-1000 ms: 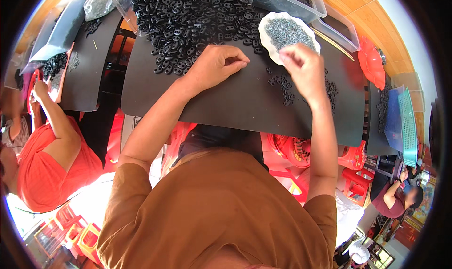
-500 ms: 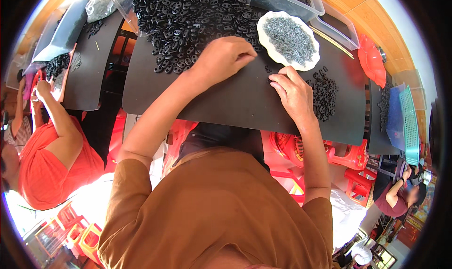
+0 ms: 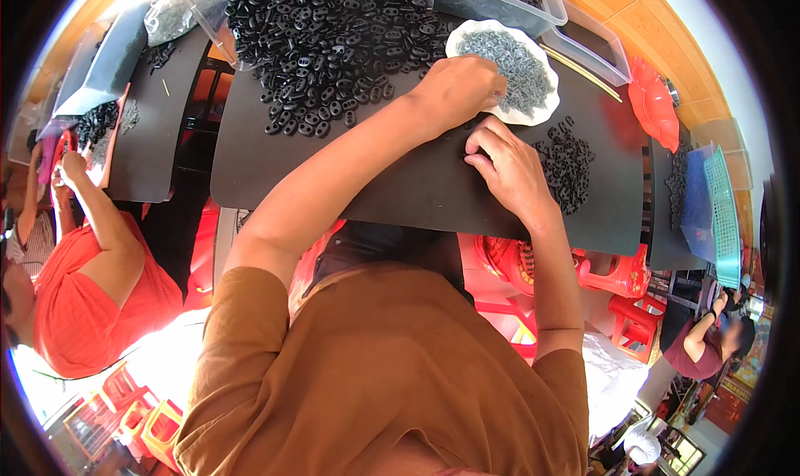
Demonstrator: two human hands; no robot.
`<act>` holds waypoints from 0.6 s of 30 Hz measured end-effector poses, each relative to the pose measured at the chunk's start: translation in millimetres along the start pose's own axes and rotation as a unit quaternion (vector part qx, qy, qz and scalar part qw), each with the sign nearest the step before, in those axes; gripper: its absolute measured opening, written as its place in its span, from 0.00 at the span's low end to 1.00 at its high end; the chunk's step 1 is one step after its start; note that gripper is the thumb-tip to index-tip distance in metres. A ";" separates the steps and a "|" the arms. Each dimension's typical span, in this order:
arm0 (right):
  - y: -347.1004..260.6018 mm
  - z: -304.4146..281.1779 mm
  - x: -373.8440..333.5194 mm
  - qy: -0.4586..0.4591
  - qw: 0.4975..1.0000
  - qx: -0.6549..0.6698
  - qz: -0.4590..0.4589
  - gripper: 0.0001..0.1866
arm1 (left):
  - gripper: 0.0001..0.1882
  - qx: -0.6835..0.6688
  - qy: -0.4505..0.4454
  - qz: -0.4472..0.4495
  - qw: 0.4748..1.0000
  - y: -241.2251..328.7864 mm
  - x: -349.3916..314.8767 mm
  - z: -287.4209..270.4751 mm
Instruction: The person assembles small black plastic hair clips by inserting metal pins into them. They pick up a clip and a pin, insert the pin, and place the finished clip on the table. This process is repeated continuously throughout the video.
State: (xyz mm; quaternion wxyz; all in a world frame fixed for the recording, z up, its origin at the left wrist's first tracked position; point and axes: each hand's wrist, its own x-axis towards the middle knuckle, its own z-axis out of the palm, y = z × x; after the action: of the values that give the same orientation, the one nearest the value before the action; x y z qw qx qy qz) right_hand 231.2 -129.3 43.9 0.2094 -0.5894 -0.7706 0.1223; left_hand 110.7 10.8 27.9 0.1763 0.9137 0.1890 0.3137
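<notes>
My left hand [image 3: 461, 95] is over the near left rim of a white scalloped bowl [image 3: 546, 113], its fingers bent together down among small grey metal pieces [image 3: 518, 69] that look like screws or pins. What its fingertips hold, if anything, is hidden. Just below the bowl, my right hand [image 3: 515, 169] hovers low at the table, thumb and fingers pinched; I cannot make out what is between them. To its right lies a small heap of black parts [image 3: 567, 172]. A large pile of black oval plastic pieces with two holes [image 3: 333, 51] spreads across the far left of the dark table [image 3: 400, 172].
Clear plastic bins [image 3: 492, 1] stand at the far edge, beside thin yellowish sticks [image 3: 583, 74] and a red scalloped dish [image 3: 652, 105]. A person in red [image 3: 108, 284] works at another table on the left. Red stools [image 3: 635, 326] and a teal basket [image 3: 723, 217] are at right.
My left hand has moved right, from beside the black pile to the bowl, and its fingers now reach in. My right hand has dropped slightly toward me, still pinched.
</notes>
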 end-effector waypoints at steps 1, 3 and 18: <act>1.1 1.4 0.1 0.002 1.000 0.003 -0.003 0.07 | 0.05 0.015 0.001 0.011 1.000 -2.9 3.4 3.3; 4.9 7.6 -1.6 0.034 0.998 0.046 -0.015 0.07 | 0.05 0.045 -0.038 -0.005 0.998 -7.3 6.2 5.6; 32.8 -0.2 40.8 0.160 0.906 0.378 0.106 0.04 | 0.09 -0.471 0.003 -0.206 0.858 -7.5 -31.9 -20.0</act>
State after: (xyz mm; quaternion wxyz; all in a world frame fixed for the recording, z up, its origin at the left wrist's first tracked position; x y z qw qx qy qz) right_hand 250.5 -81.1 37.1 0.5228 -0.5557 -0.5557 0.3303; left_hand 72.8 6.8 23.3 0.6458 0.6607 0.2032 0.3244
